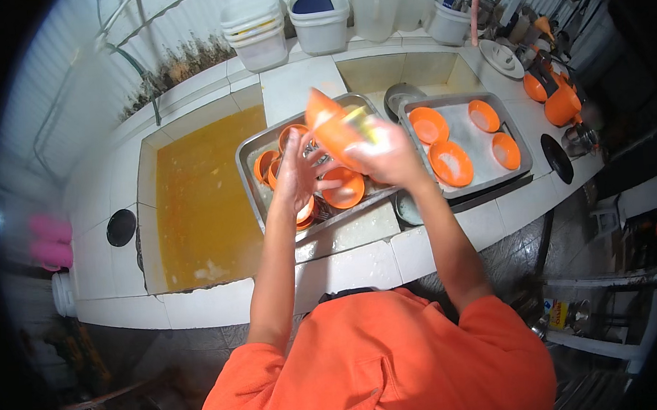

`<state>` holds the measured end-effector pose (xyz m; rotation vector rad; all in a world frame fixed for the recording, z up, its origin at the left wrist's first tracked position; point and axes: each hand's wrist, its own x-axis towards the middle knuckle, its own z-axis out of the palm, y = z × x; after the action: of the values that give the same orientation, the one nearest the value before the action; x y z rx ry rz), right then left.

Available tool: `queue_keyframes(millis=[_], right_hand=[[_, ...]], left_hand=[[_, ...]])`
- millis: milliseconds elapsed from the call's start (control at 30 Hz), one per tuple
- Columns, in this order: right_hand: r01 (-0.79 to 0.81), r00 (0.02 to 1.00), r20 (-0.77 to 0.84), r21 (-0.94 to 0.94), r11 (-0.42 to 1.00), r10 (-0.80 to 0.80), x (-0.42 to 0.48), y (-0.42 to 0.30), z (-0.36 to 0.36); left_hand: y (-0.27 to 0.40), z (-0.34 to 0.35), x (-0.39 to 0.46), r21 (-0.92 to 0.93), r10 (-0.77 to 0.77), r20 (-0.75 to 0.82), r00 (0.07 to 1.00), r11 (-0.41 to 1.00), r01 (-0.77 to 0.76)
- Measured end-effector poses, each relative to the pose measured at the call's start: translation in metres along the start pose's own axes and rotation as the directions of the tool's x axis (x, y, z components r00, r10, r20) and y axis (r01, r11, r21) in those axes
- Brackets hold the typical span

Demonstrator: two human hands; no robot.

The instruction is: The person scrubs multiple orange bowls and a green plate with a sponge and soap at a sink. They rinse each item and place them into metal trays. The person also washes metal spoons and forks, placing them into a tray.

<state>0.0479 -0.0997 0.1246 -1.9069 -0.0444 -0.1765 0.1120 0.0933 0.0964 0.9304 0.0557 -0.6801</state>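
My right hand point(395, 155) grips an orange bowl point(327, 122), blurred and tilted, together with a yellow sponge point(362, 122). Just left of that bowl is my left hand point(303, 176), its fingers spread and nothing visible in them. Both hands are above a metal tray point(249, 192) that holds several orange bowls, among them a foamy one point(343, 188) near my left fingertips. A second metal tray point(484, 184) to the right carries several more orange bowls point(451, 163) with suds inside.
At left, a tiled basin point(208, 210) is filled with murky yellow-brown water. White plastic tubs point(319, 27) line the back ledge. Black lids point(121, 228) point(557, 158) rest on the counter at either side. Orange mugs point(562, 106) and assorted utensils crowd the right end.
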Motion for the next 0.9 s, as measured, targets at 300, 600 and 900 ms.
queue_keyframes(millis=[300, 600, 900], right_hand=[[0.617, 0.786, 0.480, -0.630, 0.472, -0.389, 0.006, 0.043, 0.025], [0.443, 0.894, 0.307, -0.491, 0.750, -0.327, 0.043, 0.018, 0.064], [0.337, 0.894, -0.081, -0.529, 0.779, -0.442, 0.054, 0.055, 0.059]], left_hand=[[-0.024, -0.030, -0.005, -0.135, 0.426, -0.224, 0.877, 0.877, -0.461], [-0.033, -0.037, 0.022, -0.010, 0.475, -0.162, 0.865, 0.875, -0.483], [-0.043, -0.002, 0.006, 0.183, 0.493, -0.128, 0.861, 0.865, -0.468]])
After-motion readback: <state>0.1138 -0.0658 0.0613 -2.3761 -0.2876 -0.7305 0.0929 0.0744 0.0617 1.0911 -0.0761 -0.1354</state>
